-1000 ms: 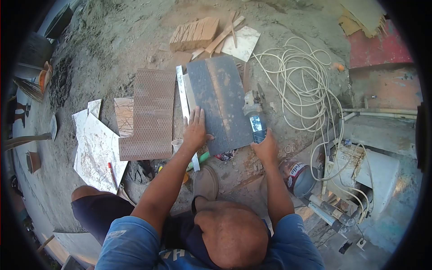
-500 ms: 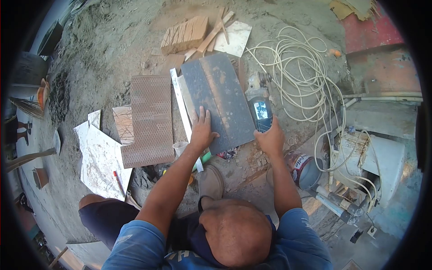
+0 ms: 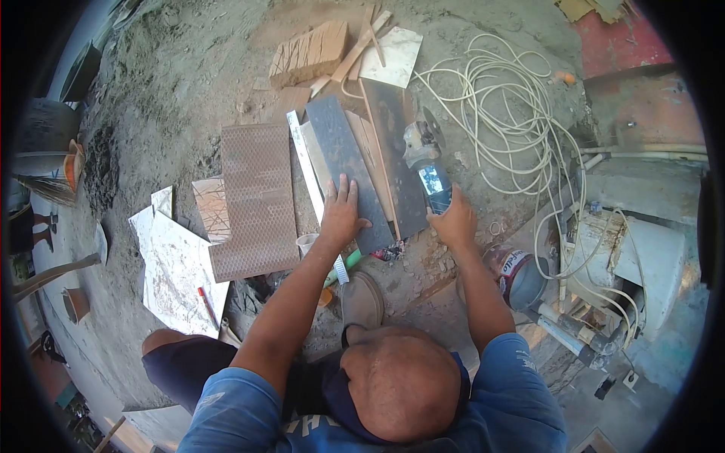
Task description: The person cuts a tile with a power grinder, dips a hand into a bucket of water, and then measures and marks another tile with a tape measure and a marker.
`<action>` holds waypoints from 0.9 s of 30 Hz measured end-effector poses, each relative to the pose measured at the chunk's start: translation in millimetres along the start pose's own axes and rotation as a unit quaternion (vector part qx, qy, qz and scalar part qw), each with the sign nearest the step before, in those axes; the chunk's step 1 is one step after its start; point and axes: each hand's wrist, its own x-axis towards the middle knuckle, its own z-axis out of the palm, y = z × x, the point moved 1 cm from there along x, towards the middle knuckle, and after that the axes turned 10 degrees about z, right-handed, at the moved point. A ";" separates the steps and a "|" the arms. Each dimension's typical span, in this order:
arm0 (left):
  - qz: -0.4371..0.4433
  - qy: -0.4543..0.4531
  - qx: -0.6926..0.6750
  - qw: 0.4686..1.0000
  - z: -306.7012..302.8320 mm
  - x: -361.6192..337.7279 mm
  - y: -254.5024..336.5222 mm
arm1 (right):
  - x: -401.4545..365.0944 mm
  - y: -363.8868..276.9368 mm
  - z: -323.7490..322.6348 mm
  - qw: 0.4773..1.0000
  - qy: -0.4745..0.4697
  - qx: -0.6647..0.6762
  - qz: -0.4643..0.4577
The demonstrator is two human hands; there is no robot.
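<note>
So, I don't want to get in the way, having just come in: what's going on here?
The person grips an angle grinder in the right hand. Their left hand rests on a dark slab piece; a second dark piece lies beside it, a lighter brown strip showing between. I can't tell whether the grinder's disc is spinning.

A narrow strip of ground (image 3: 198, 87) separates the patterned tile (image 3: 257, 200) from the white straightedge (image 3: 303, 162). Pale cable loops (image 3: 538, 113) crowd the space right of the grinder (image 3: 432, 177); a bucket (image 3: 521, 278) stands near the right forearm. A brown block (image 3: 311, 54) and wooden strips (image 3: 355, 54) obstruct the far side, with broader ground left of them.
</note>
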 end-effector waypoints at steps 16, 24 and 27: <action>-0.181 0.139 -0.288 0.930 12.5 12.6 78.4 | -76.2 -4.3 -50.8 0.913 -0.034 0.407 0.021; -0.262 0.075 -0.255 0.928 15.7 72.6 84.8 | -88.8 16.9 -52.5 0.883 -0.046 0.460 0.083; -0.200 0.171 -0.293 0.919 13.9 83.5 75.9 | -89.0 30.3 -52.5 0.872 -0.039 0.480 0.086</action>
